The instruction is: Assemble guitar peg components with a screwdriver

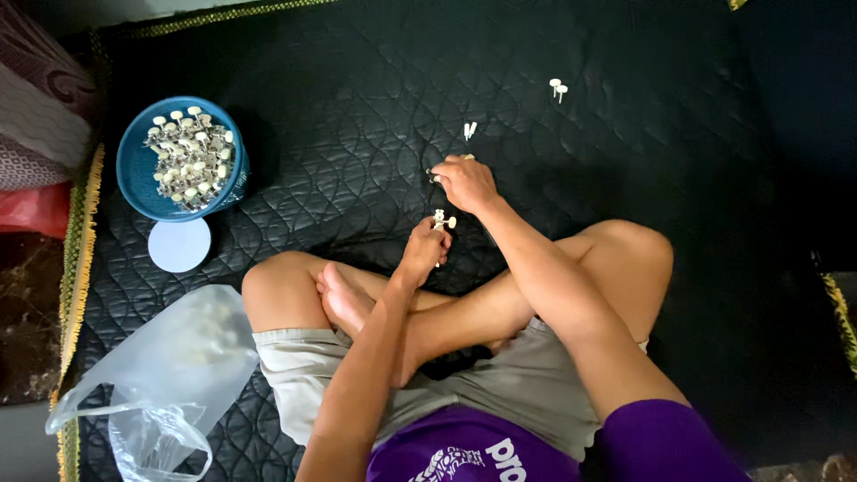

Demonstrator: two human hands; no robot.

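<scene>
I sit cross-legged on a black quilted mat [375, 107]. My left hand [427, 250] is closed around a small metal part with a cream knob [441, 220], held just in front of my crossed legs. My right hand [464, 183] reaches forward onto the mat, its fingers pinched on another small metal and cream piece [435, 176]. A loose pair of cream-headed pieces [470, 130] lies just beyond my right hand, and two more [558, 87] lie farther back to the right.
A blue round basket [138, 174] holding several of the same cream-knobbed metal parts stands at the left, with a pale round lid [179, 245] beside it. A clear plastic bag [170, 375] lies at the lower left. Patterned cushions [36, 98] line the left edge.
</scene>
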